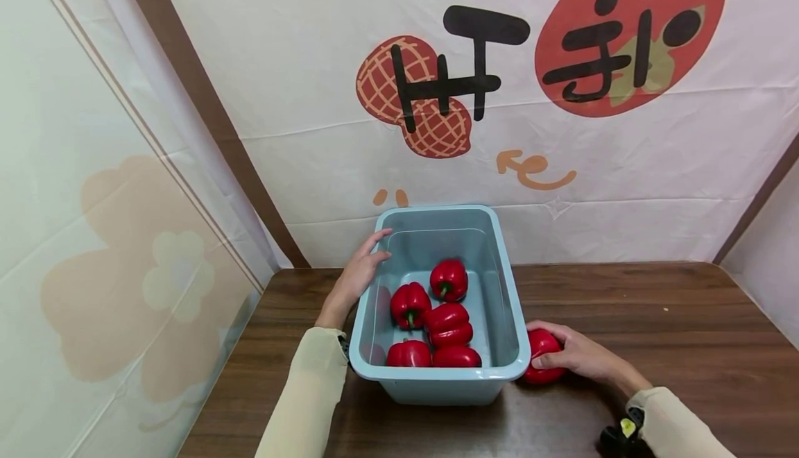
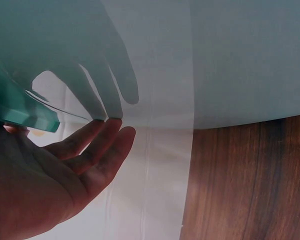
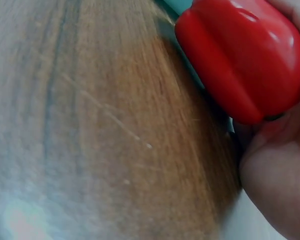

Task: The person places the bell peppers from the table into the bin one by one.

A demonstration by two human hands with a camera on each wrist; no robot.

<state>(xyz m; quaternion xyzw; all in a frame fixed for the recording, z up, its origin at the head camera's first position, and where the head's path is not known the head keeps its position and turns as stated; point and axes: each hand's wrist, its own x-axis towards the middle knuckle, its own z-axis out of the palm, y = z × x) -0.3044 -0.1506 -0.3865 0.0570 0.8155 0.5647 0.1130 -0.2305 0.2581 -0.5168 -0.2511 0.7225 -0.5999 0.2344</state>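
A light-blue plastic bin point(image 1: 446, 388) stands on the table with several red bell peppers point(image 1: 448, 324) lying in it. At its left side my left hand point(image 1: 358, 274) holds the rim, with digits reaching over the edge; in the left wrist view other fingers point(image 2: 102, 155) touch the outer wall. My right hand point(image 1: 583, 355) grips one more red bell pepper point(image 1: 542, 357) just outside the bin's right front corner, low near the tabletop. The right wrist view shows this pepper point(image 3: 245, 57) against the palm; whether it touches the table I cannot tell.
The brown wood-grain table point(image 1: 649, 305) carries everything. Behind the bin hangs a white printed cloth point(image 1: 299, 48), and another pale cloth point(image 1: 125, 236) borders the left side. A small black object with a yellow spot point(image 1: 626, 429) is by the right wrist.
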